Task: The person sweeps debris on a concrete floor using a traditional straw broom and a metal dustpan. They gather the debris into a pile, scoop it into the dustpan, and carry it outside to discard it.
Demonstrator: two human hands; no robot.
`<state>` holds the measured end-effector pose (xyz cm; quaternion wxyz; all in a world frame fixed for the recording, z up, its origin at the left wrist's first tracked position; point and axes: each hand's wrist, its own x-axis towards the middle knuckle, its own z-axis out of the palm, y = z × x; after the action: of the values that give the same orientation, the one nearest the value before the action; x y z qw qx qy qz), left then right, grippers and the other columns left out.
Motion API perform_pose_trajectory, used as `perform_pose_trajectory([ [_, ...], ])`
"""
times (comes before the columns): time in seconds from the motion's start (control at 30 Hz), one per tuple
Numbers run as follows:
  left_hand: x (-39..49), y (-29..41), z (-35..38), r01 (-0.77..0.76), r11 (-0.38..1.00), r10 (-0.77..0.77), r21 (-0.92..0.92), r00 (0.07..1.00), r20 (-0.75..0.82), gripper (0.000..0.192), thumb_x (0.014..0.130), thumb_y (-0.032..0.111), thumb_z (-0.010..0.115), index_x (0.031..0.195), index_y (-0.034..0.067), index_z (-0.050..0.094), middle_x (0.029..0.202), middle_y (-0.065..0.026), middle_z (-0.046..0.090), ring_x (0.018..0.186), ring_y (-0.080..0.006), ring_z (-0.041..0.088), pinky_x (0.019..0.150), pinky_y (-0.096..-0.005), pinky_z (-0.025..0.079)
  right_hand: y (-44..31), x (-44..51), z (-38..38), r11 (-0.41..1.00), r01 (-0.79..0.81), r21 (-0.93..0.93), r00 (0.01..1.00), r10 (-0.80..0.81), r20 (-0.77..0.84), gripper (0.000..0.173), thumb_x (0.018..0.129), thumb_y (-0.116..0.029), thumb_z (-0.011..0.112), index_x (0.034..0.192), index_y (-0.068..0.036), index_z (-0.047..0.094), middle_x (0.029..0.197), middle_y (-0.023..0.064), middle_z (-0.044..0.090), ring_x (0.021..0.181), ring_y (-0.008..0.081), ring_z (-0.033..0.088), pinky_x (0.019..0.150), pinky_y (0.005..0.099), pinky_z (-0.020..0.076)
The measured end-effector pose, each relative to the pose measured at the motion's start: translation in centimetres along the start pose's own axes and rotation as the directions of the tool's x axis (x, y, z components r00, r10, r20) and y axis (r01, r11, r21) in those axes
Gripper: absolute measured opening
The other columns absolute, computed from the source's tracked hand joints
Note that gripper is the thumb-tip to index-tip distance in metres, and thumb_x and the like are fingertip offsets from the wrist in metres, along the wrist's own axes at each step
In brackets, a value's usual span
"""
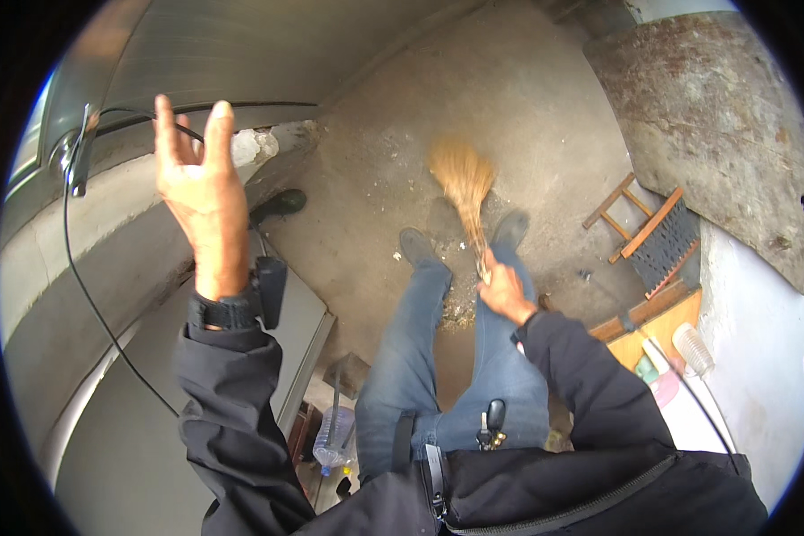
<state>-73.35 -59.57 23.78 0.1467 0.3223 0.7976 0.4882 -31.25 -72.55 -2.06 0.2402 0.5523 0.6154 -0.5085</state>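
Note:
My right hand grips the handle of a straw hand broom. The broom points away from me, its bristles blurred above the concrete floor just past my shoes; whether they touch it cannot be told. Small pale bits of debris lie on the floor between my legs. My left hand is raised at the left with fingers apart and holds nothing. A black cable passes behind its fingers, and a door handle is left of it.
A folding wooden stool with a dark woven seat lies at the right, by a worn board. Stacked plastic cups stand on a small table. At the left are a grey cabinet top and a plastic bottle. A dark green object rests by the wall.

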Motion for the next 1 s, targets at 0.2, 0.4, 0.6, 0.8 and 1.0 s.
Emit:
perform_pose_trajectory([
  [0.2, -3.5, -0.8, -1.4, -0.006, 0.998, 0.008, 0.068, 1.0, -0.03, 0.088, 0.099, 0.026, 0.085, 0.169, -0.002, 0.041, 0.171, -0.0314, 0.042, 0.157, -0.036, 0.047, 0.126, -0.0418, 0.041, 8.6, -4.9, -6.1, 0.954, 0.2, 0.224, 0.972, -0.165, -0.167, 0.075, 0.088, -0.011, 0.073, 0.162, -0.01, 0.057, 0.138, 0.0247, 0.074, 0.126, 0.0317, 0.075, 0.105, 0.0395, 0.0571],
  [0.4, -4.4, -1.6, -0.9, -0.081, 0.994, 0.087, 0.072, 0.992, -0.087, 0.086, 0.098, 0.027, 0.085, 0.164, -0.009, 0.044, 0.152, -0.0313, 0.062, 0.145, -0.0302, 0.059, 0.12, -0.0369, 0.046, 14.6, 5.9, -12.8, 0.981, 0.144, 0.128, 0.744, -0.022, -0.668, 0.059, 0.096, -0.011, 0.072, 0.153, -0.002, 0.061, 0.104, 0.0121, 0.08, 0.089, 0.0172, 0.074, 0.082, 0.0368, 0.0599],
  [0.6, -6.1, -0.5, 0.7, -0.101, 0.985, 0.117, 0.136, 0.986, -0.115, 0.082, 0.099, 0.022, 0.084, 0.165, -0.007, 0.044, 0.138, -0.0215, 0.072, 0.121, -0.0202, 0.069, 0.101, -0.0297, 0.056, 7.9, 0.2, 2.1, 0.941, 0.153, 0.301, 0.936, -0.041, -0.349, 0.037, 0.087, -0.009, 0.071, 0.123, -0.002, 0.066, 0.087, 0.0242, 0.075, 0.087, 0.0439, 0.079, 0.074, 0.049, 0.0612],
  [0.8, -9.4, 1.7, 1.6, -0.101, 0.99, 0.109, 0.097, 0.99, -0.085, 0.078, 0.101, 0.014, 0.081, 0.167, -0.002, 0.044, 0.135, -0.0158, 0.074, 0.103, -0.0105, 0.069, 0.086, -0.0253, 0.056, 6.5, -9.1, 5.7, 0.942, 0.091, 0.322, 0.993, -0.063, -0.098, 0.083, 0.089, -0.009, 0.072, 0.168, -0.015, 0.047, 0.11, 0.0285, 0.078, 0.1, 0.0409, 0.079, 0.088, 0.0453, 0.0614],
  [1.0, -12.9, 3.4, 2.1, -0.084, 0.992, 0.09, 0.097, 0.994, -0.061, 0.077, 0.103, 0.009, 0.079, 0.168, -0.003, 0.041, 0.146, -0.0215, 0.067, 0.113, -0.0134, 0.07, 0.09, -0.0254, 0.058, 6.6, -1.7, -6.4, 0.943, 0.25, 0.221, 0.894, -0.138, -0.426, 0.078, 0.089, -0.01, 0.072, 0.164, -0.008, 0.052, 0.114, 0.0295, 0.077, 0.101, 0.0382, 0.08, 0.087, 0.0436, 0.0617],
])
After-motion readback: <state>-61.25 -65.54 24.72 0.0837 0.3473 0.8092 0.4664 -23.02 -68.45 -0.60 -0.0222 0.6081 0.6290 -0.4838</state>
